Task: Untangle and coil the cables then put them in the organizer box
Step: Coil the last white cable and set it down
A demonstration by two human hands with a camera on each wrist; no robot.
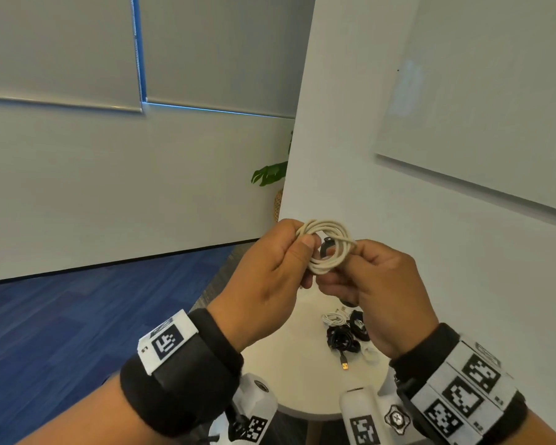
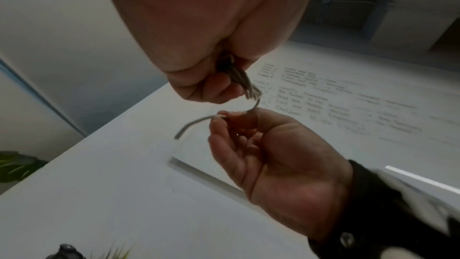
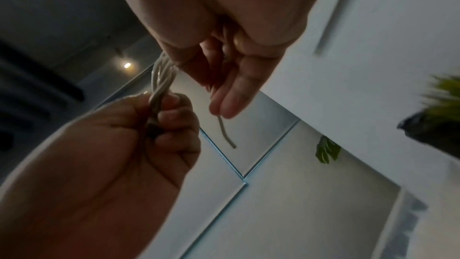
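We are gripping the coiled white cable [image 1: 326,245] in our left hand [image 1: 270,277], thumb pressed over the gathered loops at about nine o'clock on the coil. Our right hand [image 1: 376,290] is pinching the same cable at roughly four o'clock, fingers curled round the free tail. The left wrist view is showing that tail [image 2: 194,125] sticking out past the right fingers [image 2: 224,135], short and curved. The coil is standing nearly upright in the air between the two hands, well above the table [image 1: 302,380], and the right hand is the nearer one to the loose end, so we judge the tail's last wrap or tuck falls to it. Below, at about six o'clock from the coil, other cables are lying on the table: a black bundle [image 1: 342,340] with a USB plug [image 1: 344,362] pointing toward us, and a small white bundle [image 1: 334,318] just beyond it. We are not seeing any organizer box; our right hand is covering part of the table, and a dark object behind the coil is too hidden to identify.
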